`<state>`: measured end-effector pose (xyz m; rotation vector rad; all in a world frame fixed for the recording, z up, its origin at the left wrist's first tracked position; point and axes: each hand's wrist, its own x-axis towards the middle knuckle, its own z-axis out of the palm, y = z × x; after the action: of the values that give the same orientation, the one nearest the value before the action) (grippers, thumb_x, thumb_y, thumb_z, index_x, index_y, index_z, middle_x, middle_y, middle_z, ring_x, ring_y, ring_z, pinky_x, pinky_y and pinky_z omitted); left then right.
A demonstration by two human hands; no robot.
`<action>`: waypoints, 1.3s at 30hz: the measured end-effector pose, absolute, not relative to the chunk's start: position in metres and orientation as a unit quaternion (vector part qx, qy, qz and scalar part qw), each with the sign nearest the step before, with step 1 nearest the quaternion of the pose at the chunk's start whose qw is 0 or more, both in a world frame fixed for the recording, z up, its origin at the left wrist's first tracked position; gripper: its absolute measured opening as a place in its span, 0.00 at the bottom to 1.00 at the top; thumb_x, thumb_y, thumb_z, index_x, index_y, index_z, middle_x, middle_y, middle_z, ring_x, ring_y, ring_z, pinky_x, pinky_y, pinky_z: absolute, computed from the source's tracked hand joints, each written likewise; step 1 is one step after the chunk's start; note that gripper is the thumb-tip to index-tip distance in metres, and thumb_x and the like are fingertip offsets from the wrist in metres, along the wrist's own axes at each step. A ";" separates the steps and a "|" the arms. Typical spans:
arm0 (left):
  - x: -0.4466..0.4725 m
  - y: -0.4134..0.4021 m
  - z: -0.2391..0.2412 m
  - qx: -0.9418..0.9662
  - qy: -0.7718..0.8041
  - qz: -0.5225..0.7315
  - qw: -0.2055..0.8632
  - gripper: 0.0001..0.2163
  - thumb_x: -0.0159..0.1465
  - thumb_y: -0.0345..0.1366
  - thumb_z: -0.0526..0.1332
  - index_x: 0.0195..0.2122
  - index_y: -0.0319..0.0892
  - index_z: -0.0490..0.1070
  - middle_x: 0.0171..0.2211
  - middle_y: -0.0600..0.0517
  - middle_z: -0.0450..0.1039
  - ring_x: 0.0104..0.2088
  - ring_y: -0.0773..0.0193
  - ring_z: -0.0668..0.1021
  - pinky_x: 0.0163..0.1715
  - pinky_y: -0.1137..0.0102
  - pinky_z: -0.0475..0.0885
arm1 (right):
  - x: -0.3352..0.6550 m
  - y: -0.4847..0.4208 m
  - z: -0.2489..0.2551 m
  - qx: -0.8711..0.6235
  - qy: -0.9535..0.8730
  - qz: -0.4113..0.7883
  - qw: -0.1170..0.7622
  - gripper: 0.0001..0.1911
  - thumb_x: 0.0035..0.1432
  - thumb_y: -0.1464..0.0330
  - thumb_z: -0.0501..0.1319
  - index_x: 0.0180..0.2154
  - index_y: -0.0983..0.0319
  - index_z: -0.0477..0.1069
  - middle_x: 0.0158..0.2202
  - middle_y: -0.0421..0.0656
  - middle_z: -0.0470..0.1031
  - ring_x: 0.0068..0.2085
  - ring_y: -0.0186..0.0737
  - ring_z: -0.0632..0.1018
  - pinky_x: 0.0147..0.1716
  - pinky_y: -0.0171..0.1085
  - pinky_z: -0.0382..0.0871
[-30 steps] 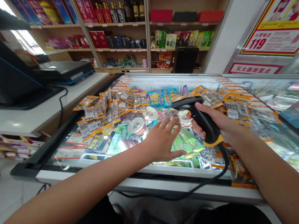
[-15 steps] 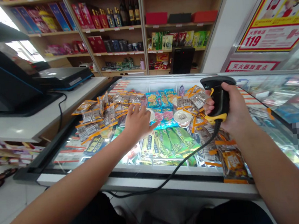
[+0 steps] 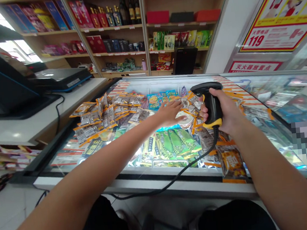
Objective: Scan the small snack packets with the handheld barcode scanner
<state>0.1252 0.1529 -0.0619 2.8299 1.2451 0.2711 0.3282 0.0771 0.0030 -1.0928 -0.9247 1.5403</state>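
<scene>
My right hand (image 3: 226, 109) grips a black and yellow barcode scanner (image 3: 212, 105), its head pointing left and its cable (image 3: 182, 173) hanging toward the front edge. My left hand (image 3: 171, 113) stretches over the glass top with fingers extended and holds nothing. Its fingertips are close to the snack packets (image 3: 193, 104) on the right, beneath the scanner; whether they touch is hard to see. Another pile of orange-edged snack packets (image 3: 96, 117) lies on the glass to the left. Green packs (image 3: 175, 145) and blue packs (image 3: 154, 100) show through the glass.
The glass-topped freezer (image 3: 113, 182) spans the front. On the left counter (image 3: 78, 97) stand a scale (image 3: 63, 78) and a dark machine (image 3: 0, 75). Shelves (image 3: 120, 53) with boxes and bottles line the back. A snack packet (image 3: 231, 161) lies at the front right edge.
My left hand has moved right, from near the left pile to the packets on the right. The scanner in my right hand has shifted slightly left, and the view has shifted a little.
</scene>
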 end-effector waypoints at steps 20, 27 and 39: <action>0.043 0.142 -0.070 0.889 0.403 0.218 0.016 0.15 0.68 0.40 0.60 0.54 0.43 0.75 0.51 0.46 0.78 0.52 0.55 0.77 0.53 0.60 0.69 | 0.315 0.061 -0.007 -0.465 -0.463 0.688 0.311 0.20 0.58 0.49 0.64 0.35 0.60 0.72 0.21 0.41 0.70 0.17 0.33 0.68 0.14 0.33 0.64; 0.042 0.135 -0.062 0.890 0.419 0.180 -0.014 0.16 0.70 0.41 0.58 0.58 0.49 0.74 0.51 0.47 0.76 0.53 0.54 0.75 0.55 0.57 0.67 | 0.314 0.061 -0.005 -0.467 -0.462 0.684 0.318 0.20 0.58 0.48 0.64 0.35 0.60 0.72 0.21 0.41 0.69 0.18 0.33 0.67 0.14 0.33 0.63; 0.009 0.124 -0.037 0.817 0.545 0.054 -0.179 0.11 0.69 0.39 0.57 0.38 0.43 0.79 0.45 0.45 0.79 0.49 0.52 0.75 0.51 0.57 0.64 | 0.324 0.068 0.010 -0.436 -0.396 0.671 0.451 0.18 0.62 0.53 0.59 0.40 0.62 0.72 0.21 0.39 0.66 0.19 0.31 0.65 0.19 0.32 0.59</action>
<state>0.0091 0.1235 -0.0368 2.9085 1.9408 0.1939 0.3236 0.0678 0.0102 -1.0776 -0.9784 1.6583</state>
